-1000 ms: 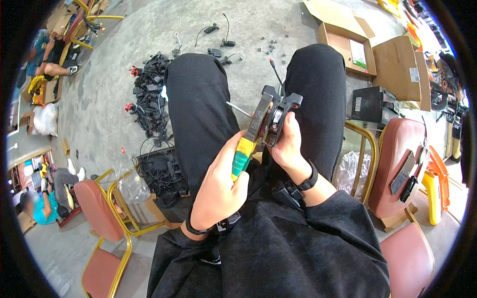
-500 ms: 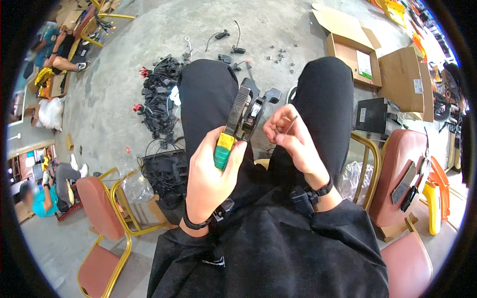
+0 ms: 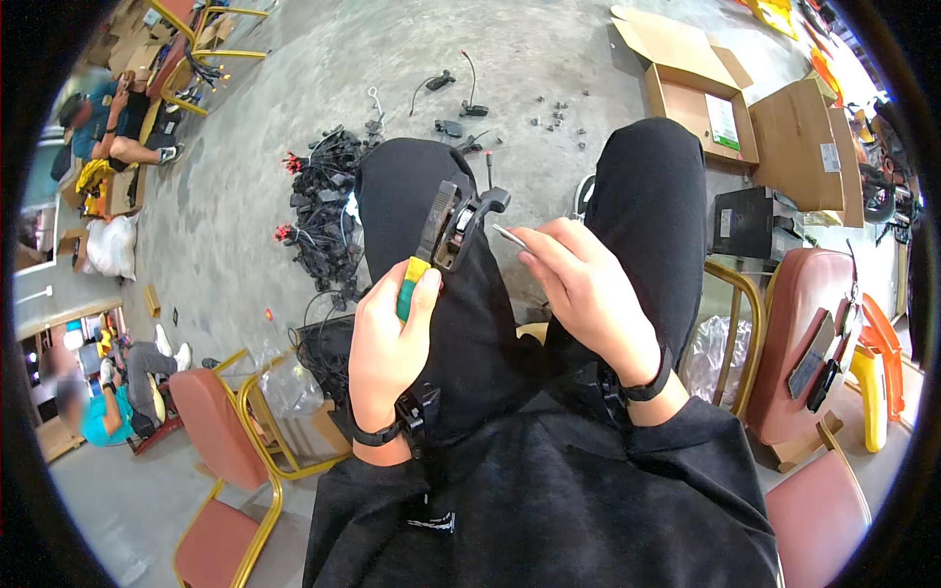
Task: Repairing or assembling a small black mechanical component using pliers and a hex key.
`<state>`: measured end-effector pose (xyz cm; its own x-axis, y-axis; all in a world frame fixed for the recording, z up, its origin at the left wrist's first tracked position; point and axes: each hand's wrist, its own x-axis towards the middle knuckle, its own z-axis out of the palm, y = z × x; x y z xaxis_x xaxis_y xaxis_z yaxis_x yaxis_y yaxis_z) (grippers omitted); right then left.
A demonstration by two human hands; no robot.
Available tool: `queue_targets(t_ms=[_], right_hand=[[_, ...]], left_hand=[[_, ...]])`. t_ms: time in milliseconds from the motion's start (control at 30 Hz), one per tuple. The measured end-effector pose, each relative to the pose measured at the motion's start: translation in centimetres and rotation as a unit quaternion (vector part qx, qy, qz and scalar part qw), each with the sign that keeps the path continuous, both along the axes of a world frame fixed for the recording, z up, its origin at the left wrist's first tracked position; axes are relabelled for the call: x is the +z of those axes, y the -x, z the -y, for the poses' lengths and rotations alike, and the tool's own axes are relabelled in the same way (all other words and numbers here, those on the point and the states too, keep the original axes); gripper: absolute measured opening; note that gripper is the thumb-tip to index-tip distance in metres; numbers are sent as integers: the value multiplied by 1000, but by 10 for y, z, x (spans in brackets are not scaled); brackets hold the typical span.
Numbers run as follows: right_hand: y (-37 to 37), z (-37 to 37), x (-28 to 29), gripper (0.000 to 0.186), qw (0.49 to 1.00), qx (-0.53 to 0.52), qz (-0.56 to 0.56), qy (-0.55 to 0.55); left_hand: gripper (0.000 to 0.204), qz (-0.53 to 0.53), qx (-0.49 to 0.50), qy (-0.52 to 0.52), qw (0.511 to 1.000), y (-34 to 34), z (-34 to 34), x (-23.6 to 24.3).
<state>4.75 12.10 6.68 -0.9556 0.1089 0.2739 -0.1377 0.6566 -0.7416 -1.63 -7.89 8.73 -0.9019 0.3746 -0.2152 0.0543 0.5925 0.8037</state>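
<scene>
My left hand (image 3: 382, 338) is closed round the yellow-and-green end of a black mechanical part (image 3: 454, 223). The part has a ridged bar on one side and a curved lever on the other, and it points away from me above my left knee. Between the fingertips of my right hand (image 3: 593, 294) is a thin pale metal rod (image 3: 510, 237), aimed left toward the part without touching it. The rod's other end is hidden by my fingers.
A pile of black cabled parts (image 3: 323, 211) lies on the floor to the left, with small black pieces (image 3: 559, 110) farther off. Open cardboard boxes (image 3: 691, 98) and a black case (image 3: 750, 225) stand right. Chairs (image 3: 211, 416) flank me. Two people sit far left.
My left hand has moved left and slightly nearer with the black part. My right hand has turned palm-down, and the rod now points left.
</scene>
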Motion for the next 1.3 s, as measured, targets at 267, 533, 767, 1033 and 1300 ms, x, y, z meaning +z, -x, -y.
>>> queue_targets(t_ms=[267,533,767,1033,1300], right_hand=[[18,0,-2,30,999,4,-38,11],[23,7,-25,30,998,-23,-56,16],[20,1,-28,39,996,-45,-66,-42],[18,-1,-35,50,991,-58,-81,-92],[16,1,-34,41,995,-61,-44,-61]], left_hand=[[29,-61,-1,9,998,12,-4,-8],[28,-51,3,-4,999,13,-5,-14],[28,-76,-34,21,996,12,-12,-7],[28,-133,-62,60,987,11,-13,-5],[28,-124,-70,61,988,12,-11,-7]])
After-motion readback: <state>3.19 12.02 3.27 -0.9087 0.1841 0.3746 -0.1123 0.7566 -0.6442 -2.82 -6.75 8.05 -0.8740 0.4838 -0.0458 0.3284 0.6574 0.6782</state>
